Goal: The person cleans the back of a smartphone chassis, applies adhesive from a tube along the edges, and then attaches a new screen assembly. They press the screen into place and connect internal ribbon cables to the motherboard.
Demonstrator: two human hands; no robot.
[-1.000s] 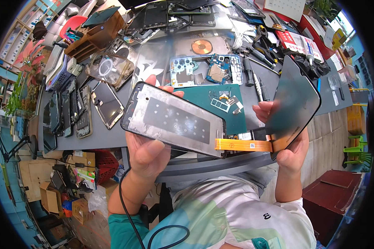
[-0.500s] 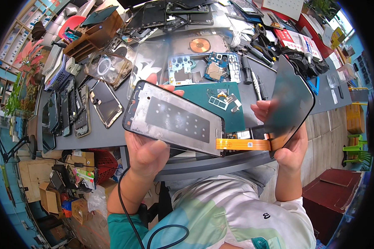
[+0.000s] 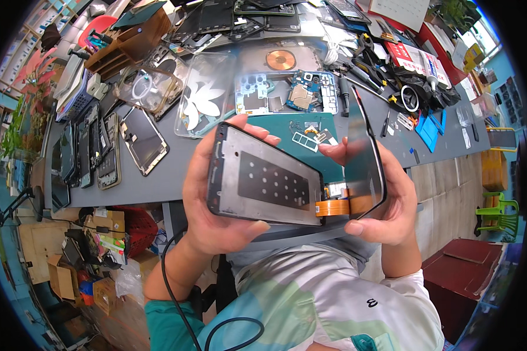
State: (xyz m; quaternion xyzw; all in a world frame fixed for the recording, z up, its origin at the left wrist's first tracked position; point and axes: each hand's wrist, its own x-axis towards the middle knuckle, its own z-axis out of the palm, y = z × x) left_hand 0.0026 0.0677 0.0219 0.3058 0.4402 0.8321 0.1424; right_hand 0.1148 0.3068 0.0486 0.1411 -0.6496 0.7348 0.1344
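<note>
My left hand point(image 3: 208, 202) wraps round a phone frame point(image 3: 228, 175), a grey metal plate with a dark perforated patch and black edges. Its fingers show behind the top edge and its thumb lies along the lower edge. My right hand point(image 3: 395, 202) grips a thin dark phone screen point(image 3: 366, 155), tilted nearly edge-on, with fingers on both sides. A wide orange flex cable point(image 3: 332, 208) bridges the gap between frame and screen. Behind them a green mat point(image 3: 293, 126) carries a SIM tray point(image 3: 305, 141) and small metal parts.
Beyond the mat lie a light-blue phone housing point(image 3: 255, 96) and a blue circuit board point(image 3: 303, 92). Clear cases and opened phones point(image 3: 143, 143) cover the left side. Pliers, screwdrivers point(image 3: 386, 123) and a blue tool point(image 3: 427, 131) lie right. A black cable point(image 3: 167, 269) loops beside my left arm.
Both hands have come closer together, narrowing the gap between frame and screen. The orange cable now bends in a shorter curve, and the screen has turned more edge-on.
</note>
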